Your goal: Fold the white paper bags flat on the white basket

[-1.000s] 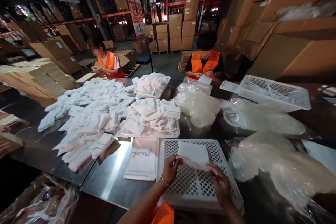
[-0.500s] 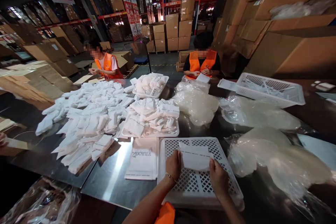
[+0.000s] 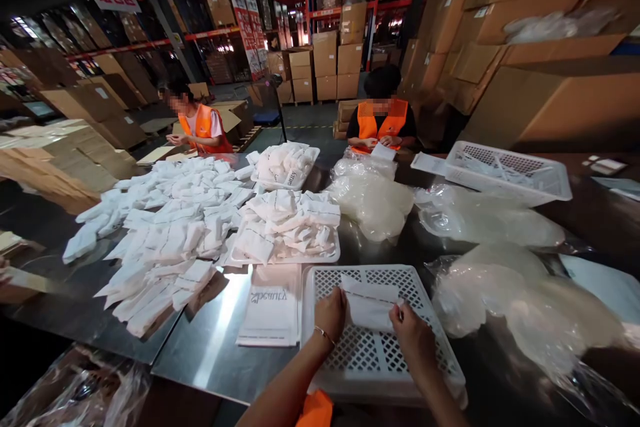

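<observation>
Two hands pinch one white pouch (image 3: 371, 307) flat over the upturned white basket (image 3: 440, 353): left hand (image 3: 330, 315) and right hand (image 3: 410, 337) clamp its ends, closer together than earlier. Its long axis runs left to right.

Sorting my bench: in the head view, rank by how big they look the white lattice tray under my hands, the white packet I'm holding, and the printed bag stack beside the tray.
1. white lattice tray
2. printed bag stack
3. white packet
All sit about equally near, so the order looks safe.
</observation>
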Tool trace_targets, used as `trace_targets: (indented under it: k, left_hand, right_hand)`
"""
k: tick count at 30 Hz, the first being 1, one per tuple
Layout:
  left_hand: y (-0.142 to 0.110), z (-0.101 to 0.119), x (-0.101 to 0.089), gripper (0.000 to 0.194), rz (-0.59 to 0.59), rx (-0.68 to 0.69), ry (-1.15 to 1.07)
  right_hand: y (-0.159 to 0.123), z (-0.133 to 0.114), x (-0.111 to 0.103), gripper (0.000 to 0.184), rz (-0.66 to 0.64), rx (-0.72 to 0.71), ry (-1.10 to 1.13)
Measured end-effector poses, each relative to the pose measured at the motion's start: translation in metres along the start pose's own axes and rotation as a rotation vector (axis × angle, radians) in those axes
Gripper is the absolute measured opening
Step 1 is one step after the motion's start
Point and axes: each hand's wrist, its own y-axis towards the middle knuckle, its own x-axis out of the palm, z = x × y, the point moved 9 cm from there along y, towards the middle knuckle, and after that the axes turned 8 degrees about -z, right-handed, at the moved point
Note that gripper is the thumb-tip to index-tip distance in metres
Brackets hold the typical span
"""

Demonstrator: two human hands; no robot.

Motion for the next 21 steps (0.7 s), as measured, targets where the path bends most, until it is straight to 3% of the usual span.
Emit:
trace_targets:
  k: [2,4,6,8,11,13,15,18,21]
  left_hand:
    - [-0.002,0.001,-0.009,0.027,0.044,0.013,0.068]
    - [-0.007,0.015,-0.024,0.030,0.203,0.109,0.133]
    - [-0.018,0.045,-0.035,0.038,0.407,0.341,0.179]
    - [-0.028,0.075,-0.029,0.041,0.502,0.585,0.190]
    - [-0.020,0.091,0.002,0.043,0.397,0.678,0.145]
    - [-0.010,0.087,0.024,0.048,0.282,0.623,0.088]
    - [-0.003,0.079,0.041,0.056,0.174,0.556,0.013]
    - [-0.001,0.068,0.048,0.066,0.102,0.440,-0.136]
    - [0.000,0.061,0.036,0.081,0.128,0.352,-0.349]
  right_hand:
    - [0.003,-0.008,-0.013,0.035,0.053,-0.009,-0.031]
    - [0.006,-0.028,-0.025,0.040,0.125,-0.091,-0.085]
    - [0.005,-0.059,-0.029,0.049,0.179,-0.266,-0.118]
    - [0.001,-0.085,-0.025,0.053,0.219,-0.420,-0.112]
    - [-0.006,-0.094,-0.014,0.054,0.239,-0.469,-0.109]
    - [-0.007,-0.080,-0.003,0.050,0.191,-0.396,-0.117]
    - [-0.004,-0.051,0.006,0.054,0.125,-0.241,-0.033]
    - [0.003,-0.012,0.019,0.072,0.043,-0.062,0.165]
    - [0.011,-0.004,0.025,0.066,-0.022,-0.065,0.232]
